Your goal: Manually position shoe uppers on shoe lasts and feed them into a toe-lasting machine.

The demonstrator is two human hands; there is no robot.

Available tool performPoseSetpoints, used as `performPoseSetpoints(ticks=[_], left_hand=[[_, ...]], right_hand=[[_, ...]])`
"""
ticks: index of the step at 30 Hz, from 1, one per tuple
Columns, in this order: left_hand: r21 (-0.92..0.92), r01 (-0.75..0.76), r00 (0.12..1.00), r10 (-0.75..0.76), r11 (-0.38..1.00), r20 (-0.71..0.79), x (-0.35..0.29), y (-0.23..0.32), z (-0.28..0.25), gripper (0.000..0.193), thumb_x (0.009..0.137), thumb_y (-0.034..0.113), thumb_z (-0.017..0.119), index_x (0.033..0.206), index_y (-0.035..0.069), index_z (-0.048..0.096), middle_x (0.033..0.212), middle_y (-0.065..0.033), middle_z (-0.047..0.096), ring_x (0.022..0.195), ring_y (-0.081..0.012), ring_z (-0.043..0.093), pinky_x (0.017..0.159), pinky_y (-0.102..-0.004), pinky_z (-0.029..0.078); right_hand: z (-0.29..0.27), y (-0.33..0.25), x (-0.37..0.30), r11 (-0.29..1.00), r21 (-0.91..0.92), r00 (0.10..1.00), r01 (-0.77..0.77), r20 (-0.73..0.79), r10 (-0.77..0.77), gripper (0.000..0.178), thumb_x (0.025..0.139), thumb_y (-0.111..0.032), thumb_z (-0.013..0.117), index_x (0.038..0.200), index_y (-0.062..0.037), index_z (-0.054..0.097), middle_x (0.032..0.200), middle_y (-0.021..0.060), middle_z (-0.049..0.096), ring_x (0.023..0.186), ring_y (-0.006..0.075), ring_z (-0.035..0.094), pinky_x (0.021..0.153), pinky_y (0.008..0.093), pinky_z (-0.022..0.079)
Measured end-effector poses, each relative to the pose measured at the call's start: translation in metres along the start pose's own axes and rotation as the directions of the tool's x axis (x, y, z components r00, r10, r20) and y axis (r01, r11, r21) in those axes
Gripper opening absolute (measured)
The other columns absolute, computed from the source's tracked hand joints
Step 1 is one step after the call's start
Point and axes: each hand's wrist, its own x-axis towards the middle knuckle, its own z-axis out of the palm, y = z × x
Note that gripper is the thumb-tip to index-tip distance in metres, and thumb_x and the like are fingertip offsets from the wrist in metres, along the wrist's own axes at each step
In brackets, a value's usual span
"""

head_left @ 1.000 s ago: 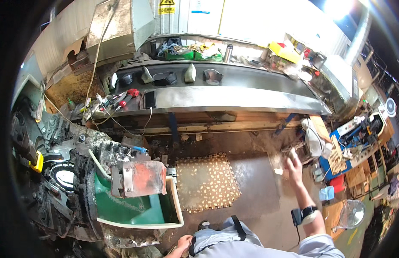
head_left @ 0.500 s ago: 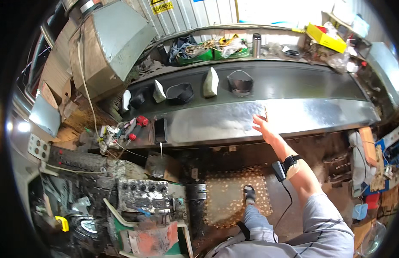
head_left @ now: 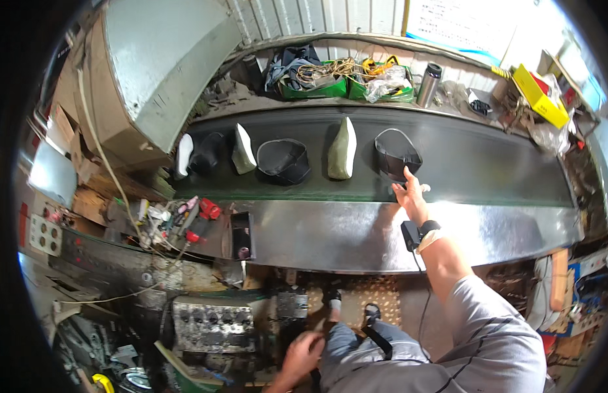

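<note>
We had our right hand (head_left: 412, 198) stretched out over the counter (head_left: 487, 154), its fingers parted and grasping nothing. One fingertip overlapped the near edge of the rightmost black cup-shaped piece (head_left: 397, 152); we could not tell whether it touched. That piece sat open-topped on the counter's dark surface, beyond the shiny metal ledge (head_left: 330, 229). To its left we saw a tall pale-green wedge (head_left: 343, 150), then a second black open piece (head_left: 283, 162), a smaller white-and-green wedge (head_left: 243, 150), a dark piece (head_left: 207, 154) and a white form (head_left: 184, 156). Our left hand (head_left: 304, 357) was low beside our thigh, fingers bent, and we could not tell whether it was clenched. Near the ledge's left end lay a dark phone (head_left: 241, 236). Behind the counter's dark surface stood two green bins (head_left: 310, 91) and a steel flask (head_left: 430, 85).
</note>
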Motion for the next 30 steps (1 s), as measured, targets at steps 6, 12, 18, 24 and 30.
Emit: performPoseSetpoints(ticks=[6,12,18,24,30], left_hand=[[0.023,-0.368,0.912,0.356,0.929,0.203,0.199,0.056,-0.053,0.024,0.095,0.022,0.063,0.106,0.001,0.067,0.111,-0.0162,0.069,0.105,-0.0345,0.067,0.092,-0.0416,0.052],[-0.046,-0.320,0.943,0.323,0.946,0.081,0.377,0.073,-0.056,0.040,0.090,0.022,0.067,0.122,0.000,0.061,0.119,-0.0221,0.067,0.115,-0.0367,0.062,0.101,-0.0448,0.048],[0.101,-0.127,0.992,0.128,0.987,-0.004,0.499,0.078,0.023,0.099,0.080,0.044,0.076,0.154,0.004,0.025,0.155,-0.0303,0.028,0.145,-0.0425,0.030,0.118,-0.0469,0.030],[0.187,-0.039,0.948,0.096,0.982,-0.304,0.528,0.089,0.070,0.109,0.073,0.028,0.084,0.157,0.016,0.015,0.147,-0.0336,0.029,0.133,-0.0468,0.038,0.111,-0.0550,0.034],[0.362,-0.205,0.965,0.249,0.909,-0.079,0.472,0.091,-0.009,0.081,0.068,0.010,0.076,0.144,0.018,0.048,0.138,-0.0238,0.045,0.129,-0.0411,0.044,0.109,-0.0494,0.037]], right_hand=[[0.015,-0.032,0.036,0.999,0.030,0.992,0.025,0.122,-0.029,0.060,0.090,-0.012,0.076,0.131,-0.0287,0.036,0.112,0.0055,0.057,0.099,0.0240,0.056,0.075,0.0356,0.048],[-0.025,-0.094,-0.084,0.986,-0.101,0.941,0.130,0.325,-0.091,0.065,0.091,-0.010,0.070,0.144,-0.0270,0.037,0.118,0.0020,0.059,0.098,0.0174,0.057,0.086,0.0410,0.046],[-0.126,-0.056,-0.222,0.989,0.036,0.988,-0.142,-0.055,0.144,0.040,0.092,-0.017,0.070,0.130,-0.0186,0.056,0.135,0.0020,0.056,0.134,0.0275,0.044,0.114,0.0636,0.032],[-0.140,-0.010,-0.244,0.966,0.235,0.994,-0.105,0.049,0.096,0.033,0.088,-0.018,0.076,0.118,-0.0190,0.062,0.129,0.0047,0.061,0.129,0.0333,0.051,0.112,0.0628,0.038],[-0.160,-0.012,-0.239,0.920,0.368,0.982,-0.132,0.174,0.071,0.043,0.093,-0.019,0.071,0.133,-0.0230,0.055,0.136,-0.0028,0.056,0.131,0.0271,0.051,0.108,0.0694,0.037]])
